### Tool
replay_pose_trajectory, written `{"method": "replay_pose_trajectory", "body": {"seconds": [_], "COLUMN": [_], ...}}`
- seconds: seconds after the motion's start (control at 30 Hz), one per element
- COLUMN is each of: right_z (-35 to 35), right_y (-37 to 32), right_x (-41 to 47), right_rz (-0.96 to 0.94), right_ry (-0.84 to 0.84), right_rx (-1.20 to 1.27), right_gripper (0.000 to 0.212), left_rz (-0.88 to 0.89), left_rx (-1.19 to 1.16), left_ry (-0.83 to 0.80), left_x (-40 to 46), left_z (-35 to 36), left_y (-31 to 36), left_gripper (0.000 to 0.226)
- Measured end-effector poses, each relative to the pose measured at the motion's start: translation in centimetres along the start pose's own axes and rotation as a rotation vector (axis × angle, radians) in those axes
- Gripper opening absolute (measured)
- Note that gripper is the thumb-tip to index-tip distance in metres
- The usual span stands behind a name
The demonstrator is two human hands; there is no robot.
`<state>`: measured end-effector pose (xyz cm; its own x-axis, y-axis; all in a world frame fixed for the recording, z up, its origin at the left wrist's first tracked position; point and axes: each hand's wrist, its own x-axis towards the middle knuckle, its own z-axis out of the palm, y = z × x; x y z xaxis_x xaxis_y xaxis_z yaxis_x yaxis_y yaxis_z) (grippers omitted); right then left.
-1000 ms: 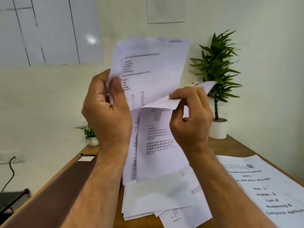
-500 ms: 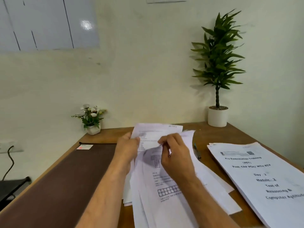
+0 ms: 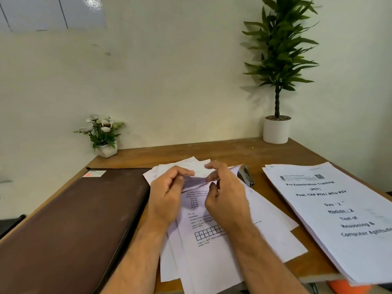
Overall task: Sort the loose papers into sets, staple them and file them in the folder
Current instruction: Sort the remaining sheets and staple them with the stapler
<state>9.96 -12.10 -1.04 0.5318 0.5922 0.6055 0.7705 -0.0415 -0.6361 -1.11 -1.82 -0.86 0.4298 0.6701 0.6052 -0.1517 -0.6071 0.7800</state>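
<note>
Loose papers (image 3: 212, 247) mid-surface, light, floppy, slide easily; both hands, left (image 3: 167, 194) and right (image 3: 224, 194), pinch far sheet edges, best hold there.

The folder (image 3: 70, 225) fills the lower left of the frame, the loose papers (image 3: 212, 251) lie at centre just right of it, and the stapler (image 3: 246, 178) sits between them and the stapled booklet (image 3: 331, 213) at right. Behind, a flower pot (image 3: 104, 134) stands centre left and a potted plant (image 3: 277, 71) upper right.

We take this for an office: a wooden desk (image 3: 212, 151) carrying printed exam papers (image 3: 331, 213), a stapler (image 3: 246, 177), a brown folder (image 3: 70, 225); above the desk, a whiteboard (image 3: 53, 11).
</note>
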Motion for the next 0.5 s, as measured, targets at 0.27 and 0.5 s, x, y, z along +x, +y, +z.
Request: {"method": "replay_pose_trajectory", "body": {"seconds": [0.27,0.5], "right_z": [-0.6,-0.5], "right_y": [0.6,1.6], "right_x": [0.0,0.0], "right_rz": [0.069,-0.006], "right_ry": [-0.049,0.043], "right_rx": [-0.034,-0.028], "right_gripper": [0.038,0.037], "left_rz": [0.123,0.097], "left_rx": [-0.05,-0.083], "left_ry": [-0.114,-0.161], "left_x": [-0.8,-0.8], "left_z": [-0.1,-0.3], "left_y": [0.7,0.1], "left_gripper": [0.028,0.034]}}
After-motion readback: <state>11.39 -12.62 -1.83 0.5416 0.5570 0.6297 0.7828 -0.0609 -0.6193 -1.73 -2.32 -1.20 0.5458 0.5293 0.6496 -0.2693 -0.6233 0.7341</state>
